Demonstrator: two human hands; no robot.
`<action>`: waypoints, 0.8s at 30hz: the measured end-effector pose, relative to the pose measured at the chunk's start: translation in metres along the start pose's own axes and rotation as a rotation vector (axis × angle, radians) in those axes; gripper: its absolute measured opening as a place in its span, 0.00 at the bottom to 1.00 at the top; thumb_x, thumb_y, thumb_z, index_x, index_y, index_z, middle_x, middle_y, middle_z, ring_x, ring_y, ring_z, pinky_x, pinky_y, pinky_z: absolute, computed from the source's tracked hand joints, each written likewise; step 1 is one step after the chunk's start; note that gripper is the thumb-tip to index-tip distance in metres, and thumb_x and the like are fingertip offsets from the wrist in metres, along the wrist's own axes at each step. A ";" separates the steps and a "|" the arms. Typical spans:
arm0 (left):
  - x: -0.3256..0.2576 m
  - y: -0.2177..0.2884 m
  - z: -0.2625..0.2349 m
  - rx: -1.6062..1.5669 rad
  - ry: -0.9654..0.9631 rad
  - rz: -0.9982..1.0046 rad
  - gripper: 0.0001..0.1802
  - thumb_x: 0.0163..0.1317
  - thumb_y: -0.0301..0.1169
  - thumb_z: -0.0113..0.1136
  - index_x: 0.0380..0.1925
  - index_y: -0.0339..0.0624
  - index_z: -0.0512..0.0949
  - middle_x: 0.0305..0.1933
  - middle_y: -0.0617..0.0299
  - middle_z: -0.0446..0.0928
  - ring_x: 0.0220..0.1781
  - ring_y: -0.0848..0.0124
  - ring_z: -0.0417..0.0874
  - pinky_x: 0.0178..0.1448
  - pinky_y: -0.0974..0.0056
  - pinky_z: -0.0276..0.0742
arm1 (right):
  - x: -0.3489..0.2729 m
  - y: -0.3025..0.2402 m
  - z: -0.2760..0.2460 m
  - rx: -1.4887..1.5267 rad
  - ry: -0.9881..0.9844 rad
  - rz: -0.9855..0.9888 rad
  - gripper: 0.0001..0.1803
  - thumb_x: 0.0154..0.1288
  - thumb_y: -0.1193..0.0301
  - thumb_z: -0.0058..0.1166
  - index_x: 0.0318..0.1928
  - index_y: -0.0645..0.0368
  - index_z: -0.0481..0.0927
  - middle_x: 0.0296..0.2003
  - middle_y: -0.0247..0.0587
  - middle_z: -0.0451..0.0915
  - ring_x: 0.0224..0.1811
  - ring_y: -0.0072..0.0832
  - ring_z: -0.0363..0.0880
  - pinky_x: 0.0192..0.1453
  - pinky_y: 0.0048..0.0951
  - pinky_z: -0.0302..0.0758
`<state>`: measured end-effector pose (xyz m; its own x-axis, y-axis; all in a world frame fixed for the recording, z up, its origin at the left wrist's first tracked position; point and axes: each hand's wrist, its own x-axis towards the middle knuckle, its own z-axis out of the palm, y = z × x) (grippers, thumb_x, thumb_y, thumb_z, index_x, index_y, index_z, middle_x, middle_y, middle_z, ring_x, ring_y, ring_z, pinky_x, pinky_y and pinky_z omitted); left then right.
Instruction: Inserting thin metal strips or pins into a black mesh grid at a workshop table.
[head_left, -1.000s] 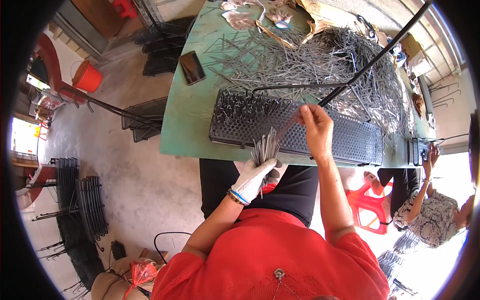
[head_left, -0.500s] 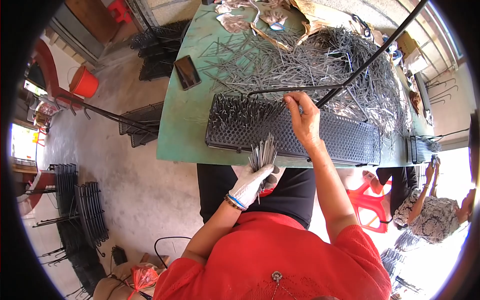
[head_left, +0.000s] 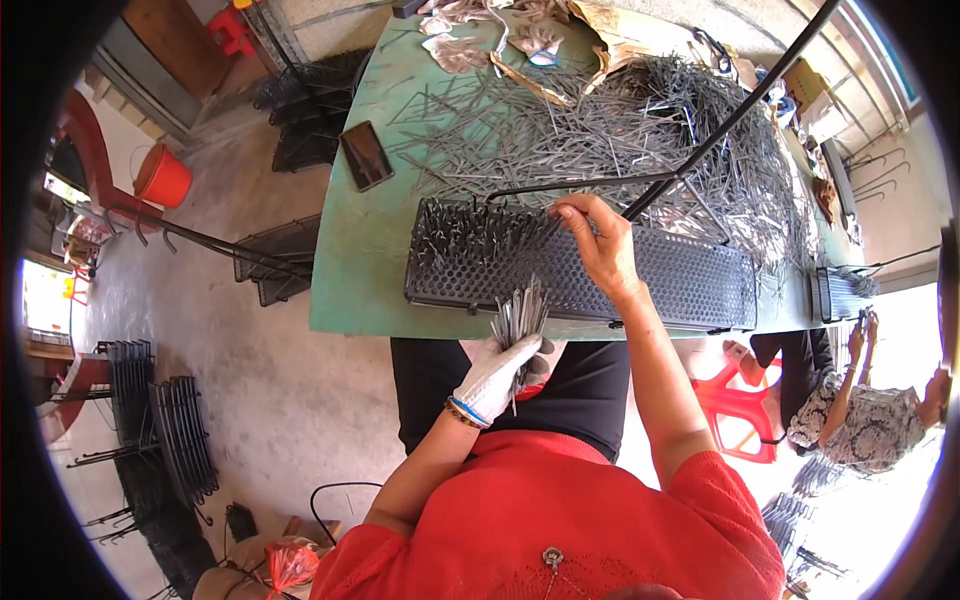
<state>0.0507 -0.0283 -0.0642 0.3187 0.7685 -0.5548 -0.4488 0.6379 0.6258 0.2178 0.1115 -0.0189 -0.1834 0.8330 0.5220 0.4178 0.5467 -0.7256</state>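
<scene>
Grey pins (head_left: 520, 315) sit as a bundle in my gloved left hand (head_left: 497, 375), closed around them below the table (head_left: 350, 290), while my bare right hand (head_left: 600, 245) pinches one at the tray (head_left: 690, 285), so I push it straight into a free hole.
</scene>
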 end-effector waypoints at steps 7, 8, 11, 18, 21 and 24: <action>0.002 -0.001 -0.002 -0.002 0.000 -0.008 0.10 0.66 0.31 0.57 0.43 0.38 0.77 0.36 0.62 0.82 0.28 0.78 0.81 0.29 0.73 0.80 | 0.004 0.002 -0.009 -0.068 -0.064 0.001 0.07 0.66 0.75 0.54 0.43 0.62 0.79 0.35 0.44 0.82 0.35 0.34 0.82 0.41 0.29 0.77; 0.002 -0.001 -0.002 -0.002 0.000 -0.008 0.10 0.66 0.31 0.57 0.43 0.38 0.77 0.36 0.62 0.82 0.28 0.78 0.81 0.29 0.73 0.80 | 0.003 0.002 -0.009 -0.068 -0.064 0.000 0.07 0.66 0.75 0.54 0.43 0.62 0.79 0.35 0.44 0.82 0.35 0.34 0.82 0.41 0.29 0.77; 0.003 -0.002 -0.002 -0.039 -0.008 -0.006 0.09 0.66 0.31 0.56 0.43 0.39 0.76 0.35 0.61 0.82 0.28 0.77 0.81 0.29 0.73 0.80 | 0.001 0.002 -0.007 -0.014 -0.058 0.080 0.07 0.66 0.76 0.54 0.44 0.62 0.79 0.34 0.43 0.82 0.32 0.31 0.82 0.39 0.28 0.77; 0.001 0.000 -0.001 -0.025 0.003 -0.012 0.09 0.67 0.30 0.56 0.44 0.39 0.76 0.36 0.61 0.82 0.29 0.77 0.81 0.29 0.72 0.80 | -0.005 0.007 -0.002 -0.056 0.019 0.046 0.07 0.66 0.76 0.54 0.43 0.61 0.79 0.34 0.42 0.83 0.31 0.28 0.82 0.37 0.26 0.78; 0.002 0.000 -0.002 -0.018 0.003 -0.014 0.09 0.67 0.30 0.56 0.44 0.40 0.75 0.36 0.61 0.82 0.29 0.77 0.81 0.30 0.72 0.80 | -0.007 0.007 -0.001 -0.072 0.041 0.035 0.07 0.65 0.75 0.56 0.43 0.61 0.79 0.33 0.45 0.82 0.32 0.35 0.82 0.37 0.29 0.77; 0.002 0.001 -0.001 -0.018 0.003 -0.011 0.10 0.66 0.30 0.57 0.45 0.40 0.75 0.36 0.61 0.82 0.29 0.77 0.81 0.30 0.72 0.80 | -0.011 0.008 0.004 -0.092 0.079 0.003 0.07 0.65 0.76 0.55 0.43 0.61 0.79 0.33 0.42 0.83 0.31 0.31 0.82 0.37 0.27 0.78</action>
<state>0.0500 -0.0266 -0.0655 0.3212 0.7616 -0.5629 -0.4603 0.6450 0.6100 0.2196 0.1073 -0.0317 -0.1130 0.8236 0.5558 0.4985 0.5309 -0.6853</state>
